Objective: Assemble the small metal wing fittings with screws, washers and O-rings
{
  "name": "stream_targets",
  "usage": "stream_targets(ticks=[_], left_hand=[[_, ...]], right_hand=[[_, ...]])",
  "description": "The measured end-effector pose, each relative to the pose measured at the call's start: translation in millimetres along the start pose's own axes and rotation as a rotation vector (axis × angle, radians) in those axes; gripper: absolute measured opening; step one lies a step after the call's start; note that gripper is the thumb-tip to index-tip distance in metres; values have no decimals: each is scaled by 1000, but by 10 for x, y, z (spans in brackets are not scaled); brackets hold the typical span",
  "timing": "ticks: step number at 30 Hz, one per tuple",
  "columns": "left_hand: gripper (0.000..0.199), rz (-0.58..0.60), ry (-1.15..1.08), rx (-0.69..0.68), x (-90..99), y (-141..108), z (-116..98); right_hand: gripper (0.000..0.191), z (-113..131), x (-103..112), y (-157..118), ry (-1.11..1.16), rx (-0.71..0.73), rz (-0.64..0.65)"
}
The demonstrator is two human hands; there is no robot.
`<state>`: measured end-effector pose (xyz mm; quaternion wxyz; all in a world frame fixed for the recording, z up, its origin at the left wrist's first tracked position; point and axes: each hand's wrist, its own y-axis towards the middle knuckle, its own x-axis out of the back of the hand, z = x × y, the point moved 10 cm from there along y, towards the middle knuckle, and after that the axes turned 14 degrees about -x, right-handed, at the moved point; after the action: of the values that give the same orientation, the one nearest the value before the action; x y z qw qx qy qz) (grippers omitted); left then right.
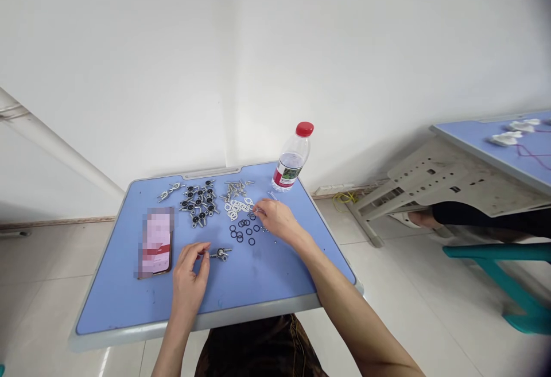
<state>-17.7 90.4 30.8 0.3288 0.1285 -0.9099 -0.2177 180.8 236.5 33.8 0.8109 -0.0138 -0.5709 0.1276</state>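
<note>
Right at the left hand (189, 276), the fingers (202, 249) are pinched together just beside a small metal fitting (221, 253) with a dark ring at its middle, lying on the blue top of the bench (193, 324), toward its front edge. That fitting looks stiff and light, best taken by its narrow shank. Over at the right hand (278, 220), the fingertips (259, 209) reach into a heap of white flat washers (236, 209); whether they've got hold of one, I can't tell. Those look thin and light, easiest pinched by the edge. Just below, loose black O-rings (243, 230), soft and likely to slide. Farther out, a cluster of assembled metal fittings (198, 202) and loose metal bolts (236, 189) toward the back edge, a red-capped water bottle (295, 159) at the back right corner, and a blurred phone (155, 242) by the left edge
</note>
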Motion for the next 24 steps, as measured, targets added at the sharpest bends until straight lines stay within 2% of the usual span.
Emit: stream_targets(ticks=[10, 15, 19, 24], left_hand=[[19, -8, 7, -22, 14, 14, -42], [18, -11, -2, -38, 12, 27, -71], [18, 5, -1, -23, -5, 28, -63], [19, 25, -6, -23, -28, 31, -59]], right_hand=[[18, 91, 132, -87, 162, 43, -3], [15, 311, 9, -281, 454, 136, 242], [10, 471, -153, -421, 453, 203, 395], [14, 531, -263, -479, 477, 218, 497]])
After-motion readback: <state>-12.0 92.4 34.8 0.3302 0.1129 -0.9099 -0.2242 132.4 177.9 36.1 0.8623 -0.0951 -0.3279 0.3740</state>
